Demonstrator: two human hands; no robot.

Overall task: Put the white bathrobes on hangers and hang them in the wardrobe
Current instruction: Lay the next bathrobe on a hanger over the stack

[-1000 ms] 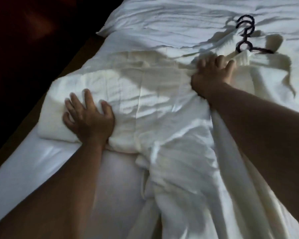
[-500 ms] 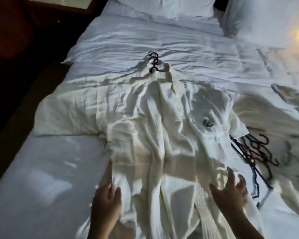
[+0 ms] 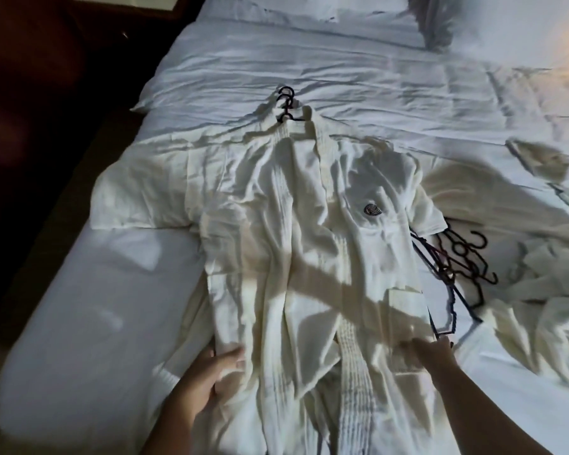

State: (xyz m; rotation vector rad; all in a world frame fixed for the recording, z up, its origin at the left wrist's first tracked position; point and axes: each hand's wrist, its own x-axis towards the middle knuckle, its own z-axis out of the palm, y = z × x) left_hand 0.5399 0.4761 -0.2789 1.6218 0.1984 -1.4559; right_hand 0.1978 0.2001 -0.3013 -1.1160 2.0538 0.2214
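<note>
Left hand (image 3: 211, 366) grips the lower edge of the bathrobe (image 3: 296, 244) on its side, thumb on top of the cloth, fingers tucked under the fold. Right hand (image 3: 432, 351) pinches the opposite lower edge, fingers curled into the fabric; slightly blurred. Both forearms come in from the bottom of the frame.

Bathrobe lies front-up, stretched lengthwise on the bed (image 3: 79, 307), collar away from the person, one sleeve spread flat toward the bed's dark side. Ribbed front band (image 3: 355, 353) runs down between the two hands. Dark round emblem (image 3: 372, 210) on the chest. Black hanger hooks (image 3: 285, 103) stick out at the collar, several stacked; hanger bodies hidden in the cloth.

Just beside the robe on the right-hand side, a loose heap of dark hangers (image 3: 463, 267) on the sheet, partly under the robe's short sleeve. Beyond them a second bathrobe (image 3: 552, 290), crumpled. Pillows (image 3: 506, 24) at the head of the bed. Room dim, warm light at the far right corner.
</note>
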